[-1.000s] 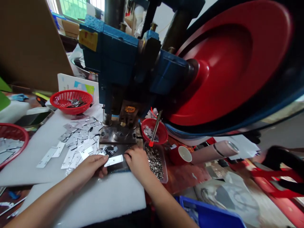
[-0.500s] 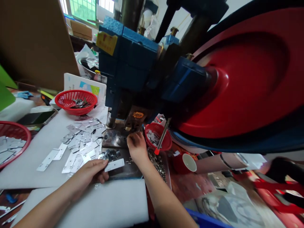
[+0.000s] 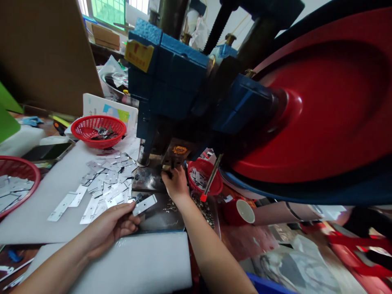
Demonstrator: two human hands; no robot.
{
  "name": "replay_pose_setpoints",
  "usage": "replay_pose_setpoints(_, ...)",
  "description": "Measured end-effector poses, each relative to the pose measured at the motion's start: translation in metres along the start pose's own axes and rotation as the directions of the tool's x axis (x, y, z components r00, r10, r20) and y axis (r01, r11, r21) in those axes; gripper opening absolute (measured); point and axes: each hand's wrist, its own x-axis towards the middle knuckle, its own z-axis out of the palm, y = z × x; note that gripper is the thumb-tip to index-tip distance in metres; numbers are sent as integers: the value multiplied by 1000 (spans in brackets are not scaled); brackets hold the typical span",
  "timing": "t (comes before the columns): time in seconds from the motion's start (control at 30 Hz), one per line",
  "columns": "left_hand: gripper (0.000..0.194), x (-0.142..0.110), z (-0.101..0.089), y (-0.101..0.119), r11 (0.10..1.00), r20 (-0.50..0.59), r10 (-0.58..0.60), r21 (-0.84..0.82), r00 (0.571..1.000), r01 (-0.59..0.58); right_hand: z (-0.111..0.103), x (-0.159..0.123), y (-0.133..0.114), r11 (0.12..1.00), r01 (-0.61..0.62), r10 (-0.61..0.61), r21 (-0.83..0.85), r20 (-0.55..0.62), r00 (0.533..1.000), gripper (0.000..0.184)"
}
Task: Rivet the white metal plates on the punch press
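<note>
Between the thumb and fingers of my left hand point(image 3: 118, 222) is a flat metal plate point(image 3: 145, 205) with a small hole, tilted up to the right. It is held above the dark front slab point(image 3: 162, 218) of the press. My right hand point(image 3: 176, 183) reaches in under the head of the blue press point(image 3: 171, 73), over the steel die block point(image 3: 147, 179). Its fingertips are bent and partly in shadow, so whether they grip anything is hidden. Many similar metal plates point(image 3: 107, 179) lie in a loose pile left of the die block.
A red basket point(image 3: 99, 143) stands behind the pile, another point(image 3: 35, 183) at the left edge, a third point(image 3: 216, 185) behind my right wrist. The large red flywheel point(image 3: 337, 114) fills the upper right. A rod with a red tip point(image 3: 211, 179) slants beside my right forearm, near a red cup point(image 3: 232, 212).
My right hand has moved from the front slab, near the plate, forward and up under the press head. My left hand keeps the metal plate and has turned it to a steeper slant.
</note>
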Motion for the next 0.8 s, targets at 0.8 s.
replay_pose_setpoints(0.8, 26, 1, -3, -5, 1000, 66, 20, -1, 998, -20, -14, -30, 1, 981, 191, -191, 20, 29, 981, 20)
